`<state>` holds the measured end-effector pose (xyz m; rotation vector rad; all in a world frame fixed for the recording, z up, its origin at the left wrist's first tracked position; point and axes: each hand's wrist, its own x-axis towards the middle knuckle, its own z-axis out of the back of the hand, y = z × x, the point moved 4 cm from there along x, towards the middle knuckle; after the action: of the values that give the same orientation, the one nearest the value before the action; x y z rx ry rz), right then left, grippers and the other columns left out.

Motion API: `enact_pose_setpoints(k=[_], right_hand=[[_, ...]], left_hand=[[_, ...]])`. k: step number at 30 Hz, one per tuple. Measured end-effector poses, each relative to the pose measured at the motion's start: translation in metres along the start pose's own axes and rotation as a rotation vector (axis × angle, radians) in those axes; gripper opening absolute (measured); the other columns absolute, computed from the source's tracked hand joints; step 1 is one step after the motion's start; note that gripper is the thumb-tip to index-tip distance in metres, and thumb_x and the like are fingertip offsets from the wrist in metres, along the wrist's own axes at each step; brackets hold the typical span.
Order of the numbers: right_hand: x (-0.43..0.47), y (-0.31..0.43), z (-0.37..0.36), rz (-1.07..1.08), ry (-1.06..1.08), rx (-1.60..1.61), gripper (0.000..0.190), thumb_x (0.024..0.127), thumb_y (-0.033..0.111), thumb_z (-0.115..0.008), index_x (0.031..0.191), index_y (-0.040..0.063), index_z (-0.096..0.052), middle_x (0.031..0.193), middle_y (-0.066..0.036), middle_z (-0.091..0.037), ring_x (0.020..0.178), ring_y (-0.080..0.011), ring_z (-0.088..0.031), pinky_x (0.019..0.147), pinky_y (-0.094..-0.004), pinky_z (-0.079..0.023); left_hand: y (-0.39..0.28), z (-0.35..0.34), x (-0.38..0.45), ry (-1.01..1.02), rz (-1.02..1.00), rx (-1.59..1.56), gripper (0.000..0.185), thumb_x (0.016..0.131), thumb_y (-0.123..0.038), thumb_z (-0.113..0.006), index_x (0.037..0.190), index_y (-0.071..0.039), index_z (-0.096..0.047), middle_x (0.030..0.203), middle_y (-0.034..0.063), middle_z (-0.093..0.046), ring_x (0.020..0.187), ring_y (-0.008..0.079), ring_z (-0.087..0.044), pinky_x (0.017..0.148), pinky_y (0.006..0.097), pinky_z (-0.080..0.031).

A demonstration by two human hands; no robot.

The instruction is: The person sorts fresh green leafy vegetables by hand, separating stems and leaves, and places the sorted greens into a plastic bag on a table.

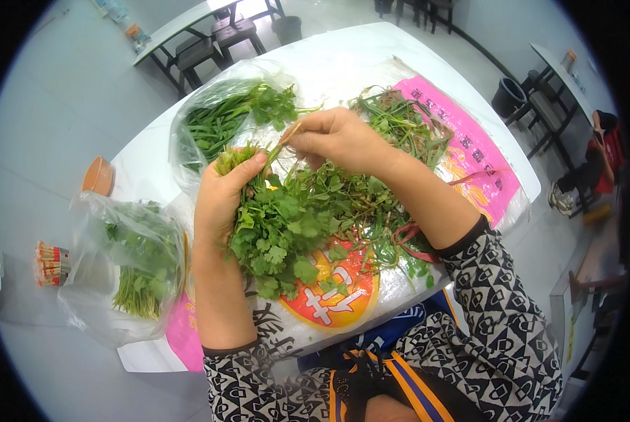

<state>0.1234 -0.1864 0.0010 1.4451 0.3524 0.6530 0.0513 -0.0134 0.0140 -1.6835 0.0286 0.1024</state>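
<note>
A bunch of fresh cilantro (275,227) is in my left hand (225,184), its cut stems up beside the thumb and its leaves hanging over a printed woven plastic sack (341,311). Just right of the stem ends, my right hand (336,138) pinches a thin yellowish stem between thumb and fingers. Below and behind the right hand lies a loose heap of cilantro and trimmings (404,124), with a pink tie (412,235) in it. Beyond my left hand, a clear plastic bag (180,142) holds long green leaves, with cilantro at its mouth.
Another clear bag with bundled greens (140,285) lies at the left table edge. Near it are an orange bowl (98,175) and a holder of wooden sticks (51,264). The white table (346,47) has stools and bins beyond it. A person sits at far right.
</note>
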Motion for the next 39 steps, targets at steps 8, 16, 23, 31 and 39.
enact_pose_setpoints(k=[8,16,23,31,39], right_hand=[[-0.015,0.033,0.008,0.619,-0.472,-0.786,0.024,0.08,0.01,-0.058,0.102,0.01,-0.068,0.095,-0.008,-0.068,0.075,-0.0271,-0.067,0.065,-0.0365,-0.054],[-0.02,0.028,-0.02,0.764,-0.207,-1.036,0.007,0.078,0.014,-0.061,0.077,0.009,-0.055,0.072,-0.006,-0.058,0.065,-0.027,-0.063,0.055,-0.038,-0.051],[-0.02,0.022,-0.021,0.779,-0.19,-1.085,0.012,0.077,0.017,-0.063,0.074,0.009,-0.055,0.069,-0.005,-0.058,0.064,-0.0257,-0.063,0.054,-0.0366,-0.051],[-0.02,0.023,-0.025,0.808,-0.096,-1.037,0.015,0.077,0.02,-0.064,0.075,0.008,-0.056,0.068,-0.007,-0.059,0.064,-0.0258,-0.063,0.055,-0.0372,-0.051],[-0.022,0.015,-0.029,0.776,-0.103,-1.009,0.018,0.076,0.022,-0.064,0.073,0.007,-0.055,0.064,-0.007,-0.06,0.058,-0.0276,-0.062,0.052,-0.0386,-0.05]], left_hand=[[0.002,0.005,0.004,-0.046,-0.019,0.088,0.015,0.085,-0.018,-0.068,0.091,-0.004,-0.065,0.078,-0.001,-0.063,0.065,0.0058,-0.053,0.059,0.021,-0.042],[-0.004,-0.006,-0.003,-0.01,-0.042,0.174,0.012,0.085,-0.016,-0.064,0.088,-0.004,-0.062,0.078,0.0011,-0.063,0.065,0.0092,-0.055,0.06,0.0232,-0.042],[-0.006,-0.011,-0.005,0.029,-0.019,0.227,0.013,0.087,-0.015,-0.066,0.085,-0.002,-0.064,0.074,-0.0003,-0.063,0.064,0.0064,-0.054,0.058,0.0211,-0.041],[-0.004,-0.016,-0.006,0.12,-0.055,0.396,0.016,0.09,-0.016,-0.063,0.08,-0.003,-0.063,0.066,-0.0022,-0.059,0.061,0.0051,-0.049,0.055,0.0223,-0.037],[-0.002,-0.014,-0.007,0.127,-0.091,0.436,0.017,0.09,-0.015,-0.063,0.079,-0.002,-0.062,0.065,-0.0026,-0.057,0.06,0.0053,-0.047,0.055,0.0224,-0.037]])
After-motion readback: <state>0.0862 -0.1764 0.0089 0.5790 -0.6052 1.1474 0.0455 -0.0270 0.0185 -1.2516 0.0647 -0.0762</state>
